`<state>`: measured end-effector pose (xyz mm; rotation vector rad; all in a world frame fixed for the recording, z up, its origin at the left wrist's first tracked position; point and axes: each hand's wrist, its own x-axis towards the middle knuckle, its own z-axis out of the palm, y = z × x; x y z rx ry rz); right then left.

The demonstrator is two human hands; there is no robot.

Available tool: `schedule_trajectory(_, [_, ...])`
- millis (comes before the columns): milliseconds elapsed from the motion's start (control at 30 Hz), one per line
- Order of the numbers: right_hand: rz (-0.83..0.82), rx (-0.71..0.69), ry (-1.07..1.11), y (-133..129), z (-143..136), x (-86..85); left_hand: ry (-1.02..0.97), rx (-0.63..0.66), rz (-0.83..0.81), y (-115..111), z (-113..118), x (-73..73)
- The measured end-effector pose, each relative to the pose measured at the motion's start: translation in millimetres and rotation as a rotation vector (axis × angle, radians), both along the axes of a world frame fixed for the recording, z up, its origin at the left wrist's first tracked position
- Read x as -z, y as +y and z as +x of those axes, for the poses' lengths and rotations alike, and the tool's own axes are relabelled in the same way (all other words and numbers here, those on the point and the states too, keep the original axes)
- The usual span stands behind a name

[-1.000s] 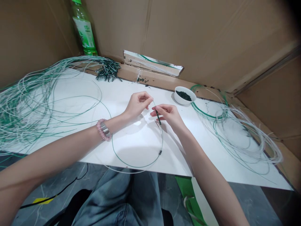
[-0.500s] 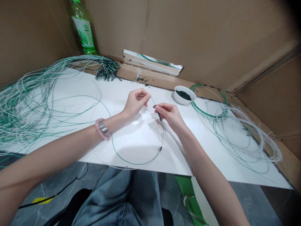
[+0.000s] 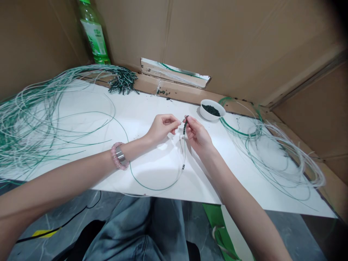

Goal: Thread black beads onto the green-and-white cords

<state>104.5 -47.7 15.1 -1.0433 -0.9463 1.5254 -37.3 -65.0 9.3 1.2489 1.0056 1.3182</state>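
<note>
Probably light and springy, the green strand suits fingertip pinching — left hand seems to pinch it, right hand grips its dark beads.

Nearer the person than the white bowl of dark beads, the right hand gripped a beaded row on a green string. Farther left of the bowl, the left hand pinched the string. A bottle stood well left of the bowl; coiled cords lay right of it.
</note>
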Motion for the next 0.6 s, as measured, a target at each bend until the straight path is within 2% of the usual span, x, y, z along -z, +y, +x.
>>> schedule_trajectory(133, [-0.051,-0.011,0.069,-1.0,-2.5,-0.8,-0.006,0.042,-0.018,-1.7,2.4,2.1])
schedule_trajectory(300, [-0.065,-0.052,0.103,-0.8,-1.2,-0.9,-0.092,0.081,-0.115,-4.2,4.5,3.2])
schedule_trajectory(600, [-0.083,-0.118,0.113,-0.5,2.0,-9.3,-0.281,0.284,-0.274,-3.3,3.5,0.2])
